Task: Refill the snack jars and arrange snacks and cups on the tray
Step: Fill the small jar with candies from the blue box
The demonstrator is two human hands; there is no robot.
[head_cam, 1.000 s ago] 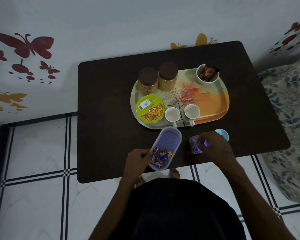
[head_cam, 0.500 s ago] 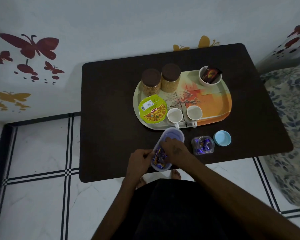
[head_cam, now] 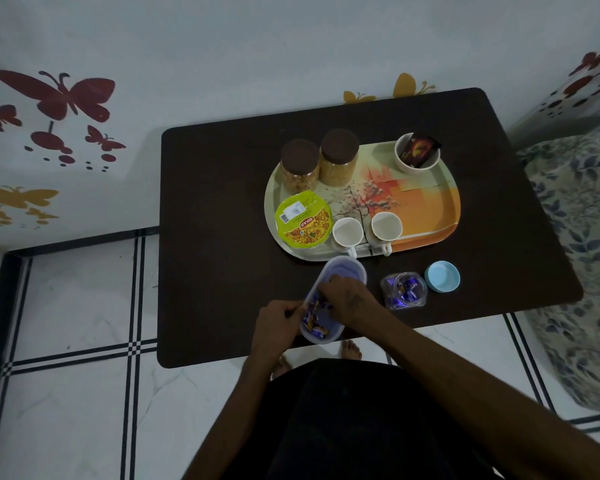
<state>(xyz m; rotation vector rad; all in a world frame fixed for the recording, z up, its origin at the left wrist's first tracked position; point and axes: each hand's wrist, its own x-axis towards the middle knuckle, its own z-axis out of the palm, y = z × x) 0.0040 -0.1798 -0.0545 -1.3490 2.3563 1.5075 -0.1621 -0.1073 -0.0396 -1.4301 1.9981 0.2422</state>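
left hand [head_cam: 278,318] grips candy tub [head_cam: 333,299]; right hand [head_cam: 347,297] reaches inside

In front of you stands a dark brown table [head_cam: 222,237] with rounded corners, pushed up against a pale wall [head_cam: 257,39]. On that wall you see red butterfly decals [head_cam: 63,95] at the upper left, yellow butterfly decals [head_cam: 14,199] lower down on the left, and two more yellow ones [head_cam: 404,85] peeking over the table's far edge. The floor [head_cam: 73,393] under you is white tile crossed by dark lines. To your right lies a floral-patterned fabric [head_cam: 582,237] with blue leaves.
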